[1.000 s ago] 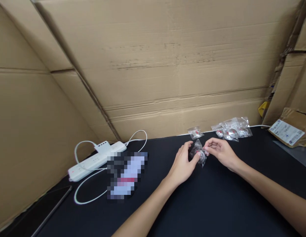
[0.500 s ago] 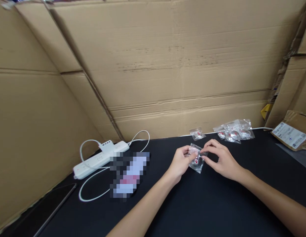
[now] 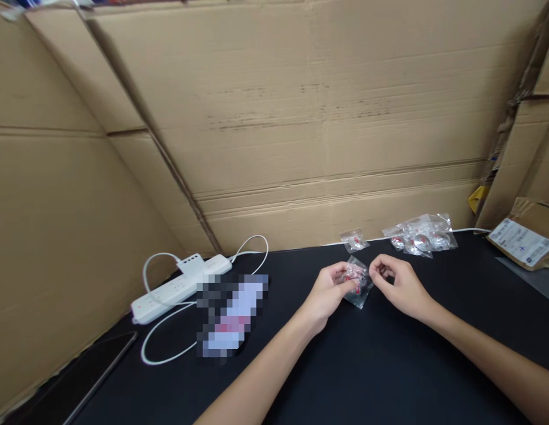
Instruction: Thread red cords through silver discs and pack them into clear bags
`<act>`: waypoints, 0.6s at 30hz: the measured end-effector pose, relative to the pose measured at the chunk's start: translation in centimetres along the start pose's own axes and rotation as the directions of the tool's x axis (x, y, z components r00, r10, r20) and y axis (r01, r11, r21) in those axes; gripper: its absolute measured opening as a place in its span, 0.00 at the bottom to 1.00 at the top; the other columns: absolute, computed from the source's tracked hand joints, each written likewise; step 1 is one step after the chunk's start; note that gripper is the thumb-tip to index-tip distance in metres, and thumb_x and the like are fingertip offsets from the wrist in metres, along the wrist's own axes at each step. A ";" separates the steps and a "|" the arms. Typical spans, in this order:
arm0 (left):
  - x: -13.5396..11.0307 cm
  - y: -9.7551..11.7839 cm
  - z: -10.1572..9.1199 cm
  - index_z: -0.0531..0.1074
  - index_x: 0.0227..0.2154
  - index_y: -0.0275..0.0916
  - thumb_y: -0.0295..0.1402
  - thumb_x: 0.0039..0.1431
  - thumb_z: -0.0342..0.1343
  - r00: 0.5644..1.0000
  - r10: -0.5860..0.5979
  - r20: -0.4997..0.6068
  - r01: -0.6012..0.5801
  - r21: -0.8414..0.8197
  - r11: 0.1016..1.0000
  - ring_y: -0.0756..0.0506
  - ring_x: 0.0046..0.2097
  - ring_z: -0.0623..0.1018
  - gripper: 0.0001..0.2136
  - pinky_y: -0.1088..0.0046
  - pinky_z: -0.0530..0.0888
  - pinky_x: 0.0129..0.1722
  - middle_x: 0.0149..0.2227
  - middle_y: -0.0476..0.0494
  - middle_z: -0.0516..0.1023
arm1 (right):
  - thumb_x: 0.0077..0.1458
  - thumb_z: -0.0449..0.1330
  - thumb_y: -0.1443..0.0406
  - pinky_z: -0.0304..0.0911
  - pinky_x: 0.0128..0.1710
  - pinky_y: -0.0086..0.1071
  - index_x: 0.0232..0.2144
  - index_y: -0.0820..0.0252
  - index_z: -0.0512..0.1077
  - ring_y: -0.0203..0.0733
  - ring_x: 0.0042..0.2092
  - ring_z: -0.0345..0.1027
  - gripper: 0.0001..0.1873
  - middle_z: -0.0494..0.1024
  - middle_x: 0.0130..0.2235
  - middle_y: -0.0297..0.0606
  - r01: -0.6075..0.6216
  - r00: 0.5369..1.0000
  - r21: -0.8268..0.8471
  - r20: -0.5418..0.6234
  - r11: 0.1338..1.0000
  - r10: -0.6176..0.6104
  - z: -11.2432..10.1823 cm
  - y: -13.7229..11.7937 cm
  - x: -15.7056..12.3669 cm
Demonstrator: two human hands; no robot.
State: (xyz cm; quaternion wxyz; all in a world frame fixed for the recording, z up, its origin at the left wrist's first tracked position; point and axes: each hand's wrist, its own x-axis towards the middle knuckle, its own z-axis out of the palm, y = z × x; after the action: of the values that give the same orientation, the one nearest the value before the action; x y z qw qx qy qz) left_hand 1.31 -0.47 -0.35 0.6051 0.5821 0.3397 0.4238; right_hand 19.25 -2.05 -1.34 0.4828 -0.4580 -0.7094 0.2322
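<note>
My left hand (image 3: 330, 290) pinches a small clear plastic bag (image 3: 358, 283) with a red and silver piece inside, held just above the black table (image 3: 367, 366). My right hand (image 3: 396, 283) sits right beside the bag's right edge with its fingers curled in; whether they hold anything is too small to make out. A single small bag (image 3: 355, 241) of the same kind lies behind my hands. A pile of several such bags (image 3: 420, 236) lies further right by the cardboard wall.
Cardboard sheets (image 3: 301, 118) wall in the table at the back and left. A white power strip (image 3: 181, 280) with a looping white cable lies at the left, next to a blurred-out object (image 3: 232, 316). A labelled cardboard box (image 3: 522, 239) stands at the right edge. A dark flat slab (image 3: 101, 366) lies at the lower left.
My right hand has come off the bag's top and curled beside it. My left hand still holds the bag, which has shifted slightly.
</note>
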 end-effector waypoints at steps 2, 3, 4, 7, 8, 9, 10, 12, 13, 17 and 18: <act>0.0 0.0 0.0 0.77 0.32 0.35 0.28 0.46 0.65 1.000 -0.005 -0.004 0.005 0.015 1.000 0.46 0.38 0.75 0.08 0.72 0.70 0.40 0.34 0.44 0.77 | 0.55 0.55 0.65 0.57 0.27 0.30 0.26 0.58 0.65 0.35 0.26 0.60 0.06 0.66 0.24 0.31 -0.062 0.998 0.111 -0.024 0.992 0.066 0.0 0.3 0.1; 0.0 0.0 0.0 0.77 0.32 0.35 0.27 0.46 0.64 1.000 -0.008 -0.008 0.008 0.019 1.000 0.47 0.37 0.75 0.08 0.72 0.70 0.38 0.33 0.44 0.77 | 0.55 0.55 0.65 0.56 0.26 0.30 0.27 0.58 0.64 0.35 0.25 0.60 0.06 0.65 0.23 0.30 -0.087 0.995 0.167 -0.042 0.982 0.095 -0.1 0.6 0.2; 0.0 0.0 -0.1 0.77 0.31 0.35 0.27 0.46 0.64 1.000 -0.008 -0.011 0.008 0.019 1.000 0.47 0.37 0.75 0.08 0.73 0.70 0.38 0.33 0.44 0.77 | 0.55 0.55 0.64 0.56 0.26 0.30 0.27 0.58 0.64 0.35 0.25 0.59 0.06 0.64 0.23 0.29 -0.111 0.990 0.219 -0.060 0.970 0.127 -0.2 0.9 0.3; 0.1 -0.2 -0.1 0.76 0.32 0.35 0.27 0.45 0.65 0.999 -0.015 -0.036 0.015 -0.008 1.000 0.47 0.37 0.76 0.09 0.74 0.71 0.37 0.34 0.44 0.77 | 0.55 0.55 0.63 0.56 0.25 0.29 0.27 0.58 0.64 0.35 0.25 0.59 0.06 0.64 0.22 0.29 -0.182 0.969 0.319 -0.100 0.930 0.225 -0.5 1.8 0.7; 0.1 -0.2 -0.1 0.76 0.33 0.35 0.27 0.44 0.66 0.998 -0.023 -0.055 0.022 -0.021 1.000 0.48 0.36 0.76 0.10 0.74 0.71 0.36 0.34 0.44 0.77 | 0.54 0.56 0.63 0.56 0.24 0.29 0.28 0.58 0.64 0.35 0.24 0.59 0.06 0.64 0.22 0.29 -0.202 0.963 0.330 -0.106 0.922 0.248 -0.6 2.0 0.7; 0.2 -0.2 -0.1 0.76 0.33 0.35 0.27 0.44 0.66 0.996 -0.029 -0.079 0.026 -0.038 0.999 0.48 0.34 0.76 0.11 0.74 0.71 0.35 0.33 0.44 0.78 | 0.54 0.57 0.63 0.56 0.24 0.29 0.28 0.58 0.65 0.35 0.24 0.59 0.06 0.64 0.23 0.29 -0.210 0.959 0.327 -0.116 0.921 0.260 -0.6 2.1 0.8; 0.2 -0.2 -0.1 0.75 0.34 0.35 0.28 0.43 0.67 0.994 -0.034 -0.107 0.028 -0.053 0.998 0.49 0.32 0.76 0.12 0.74 0.71 0.34 0.32 0.44 0.78 | 0.54 0.57 0.62 0.56 0.24 0.29 0.30 0.58 0.65 0.35 0.25 0.60 0.06 0.65 0.24 0.30 -0.198 0.956 0.309 -0.147 0.930 0.253 -0.6 2.1 0.8; 0.3 -0.1 -0.1 0.73 0.34 0.35 0.29 0.43 0.68 0.985 -0.021 -0.172 0.007 -0.079 0.997 0.49 0.29 0.76 0.13 0.75 0.71 0.32 0.30 0.46 0.77 | 0.54 0.59 0.62 0.59 0.27 0.31 0.33 0.58 0.66 0.36 0.28 0.63 0.07 0.68 0.28 0.33 -0.124 0.950 0.236 -0.254 0.964 0.184 -0.6 1.7 0.6; 0.3 -0.1 -0.1 0.72 0.33 0.35 0.29 0.43 0.68 0.979 -0.005 -0.204 -0.013 -0.087 0.996 0.49 0.29 0.76 0.14 0.75 0.71 0.31 0.29 0.46 0.77 | 0.55 0.60 0.62 0.60 0.29 0.31 0.35 0.58 0.67 0.37 0.30 0.64 0.07 0.69 0.30 0.35 -0.073 0.943 0.189 -0.307 0.979 0.130 -0.6 1.2 0.5; 0.4 -0.2 -0.3 0.70 0.33 0.36 0.30 0.43 0.68 0.962 0.080 -0.261 -0.102 -0.072 0.992 0.51 0.28 0.74 0.14 0.77 0.70 0.30 0.27 0.49 0.76 | 0.57 0.57 0.66 0.62 0.31 0.32 0.38 0.57 0.69 0.38 0.31 0.65 0.05 0.69 0.32 0.35 0.103 0.973 0.038 -0.210 0.994 -0.093 -0.2 -1.0 -0.4; 0.5 -0.2 -0.3 0.70 0.33 0.36 0.30 0.44 0.68 0.961 0.101 -0.255 -0.120 -0.059 0.991 0.51 0.27 0.74 0.14 0.77 0.70 0.30 0.27 0.49 0.76 | 0.57 0.57 0.66 0.62 0.29 0.32 0.40 0.57 0.69 0.37 0.30 0.64 0.07 0.69 0.33 0.35 0.123 0.985 0.027 -0.126 0.992 -0.119 -0.1 -1.4 -0.6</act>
State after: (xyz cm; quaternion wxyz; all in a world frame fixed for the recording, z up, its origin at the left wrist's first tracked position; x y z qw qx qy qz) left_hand 1.24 0.11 -0.56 0.5535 0.5190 0.3649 0.5396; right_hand 18.77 -3.28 -0.53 0.5471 -0.4192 -0.7004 0.1857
